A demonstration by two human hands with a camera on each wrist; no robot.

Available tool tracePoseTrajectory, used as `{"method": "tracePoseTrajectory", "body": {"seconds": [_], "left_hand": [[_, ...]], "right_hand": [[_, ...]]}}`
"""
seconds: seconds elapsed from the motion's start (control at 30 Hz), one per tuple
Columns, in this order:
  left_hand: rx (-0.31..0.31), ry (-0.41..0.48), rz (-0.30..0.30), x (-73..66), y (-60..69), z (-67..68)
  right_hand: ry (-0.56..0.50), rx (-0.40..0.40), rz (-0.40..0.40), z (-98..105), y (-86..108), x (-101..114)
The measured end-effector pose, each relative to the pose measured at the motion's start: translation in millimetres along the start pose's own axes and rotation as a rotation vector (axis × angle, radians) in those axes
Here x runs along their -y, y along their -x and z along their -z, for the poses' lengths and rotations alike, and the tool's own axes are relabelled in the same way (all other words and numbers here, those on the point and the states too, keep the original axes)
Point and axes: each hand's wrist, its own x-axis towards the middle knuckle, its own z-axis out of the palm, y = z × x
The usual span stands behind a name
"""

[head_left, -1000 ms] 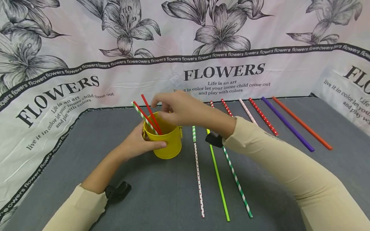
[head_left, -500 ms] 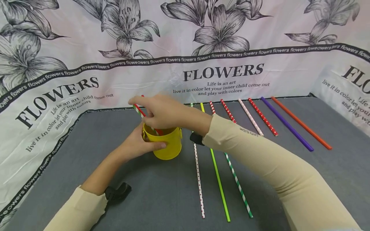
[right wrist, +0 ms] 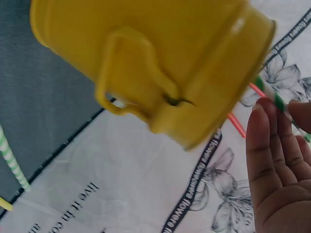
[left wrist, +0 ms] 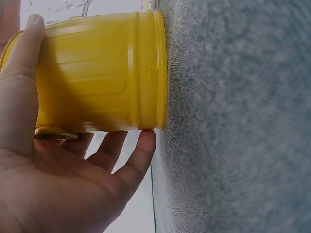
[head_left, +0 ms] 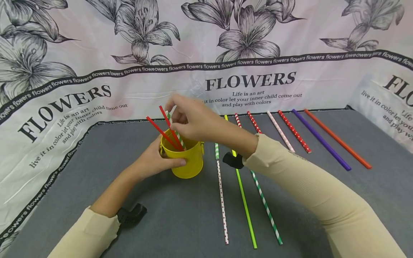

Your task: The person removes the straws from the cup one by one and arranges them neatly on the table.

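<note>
In the head view, a small yellow bucket (head_left: pixel 189 165) stands upright on the grey tabletop. My left hand (head_left: pixel 155 157) grips it from the left, with the thumb across its front; the left wrist view shows the fingers around the bucket's side. Two plain red straws (head_left: pixel 157 126) lean out over the rim. Above the bucket my right hand (head_left: pixel 193 120) pinches a green-and-white striped straw (right wrist: pixel 278 101) between thumb and fingers. The lower part of that straw is inside the bucket, and its bottom end is hidden by the bucket wall.
Several straws lie in a row to the right, including a dotted white straw (head_left: pixel 222 204), a lime green straw (head_left: pixel 246 208), a purple straw (head_left: pixel 321 139) and an orange straw (head_left: pixel 337 138). My right forearm crosses over some. Flower-printed cloth (head_left: pixel 180 86) rises behind the table.
My right hand reached left to the straws in the bucket, then came back right with the green-and-white straw, which now stands right of the red ones. The left hand and bucket stayed put.
</note>
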Motion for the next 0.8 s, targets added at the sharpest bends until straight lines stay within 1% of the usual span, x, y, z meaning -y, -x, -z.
{"method": "tracePoseTrajectory", "body": {"seconds": [0.2, 0.33, 0.43, 0.53, 0.63, 0.7, 0.8], "left_hand": [[0.009, 0.004, -0.014, 0.9, -0.2, 0.0], [0.011, 0.019, -0.019, 0.5, -0.3, 0.2], [0.008, 0.025, -0.013, 0.1, -0.1, 0.0], [0.007, 0.025, -0.011, -0.2, 0.1, -0.5], [0.01, 0.024, -0.022, -0.4, 0.1, -0.8], [0.012, 0.023, -0.027, -0.6, 0.2, -0.9], [0.01, 0.02, -0.027, -1.3, 0.4, -0.9]], "right_hand": [[0.056, 0.095, -0.038, -6, 4.0, -7], [0.061, 0.191, -0.066, -11, 1.7, -8], [0.097, 0.27, -0.093, -13, -0.3, -9], [0.139, 0.323, -0.106, -14, -1.9, -10], [0.152, 0.326, -0.103, -14, -2.1, -9], [0.141, 0.292, -0.096, -13, -1.1, -8], [0.118, 0.217, -0.092, -9, 1.5, -5]]}}
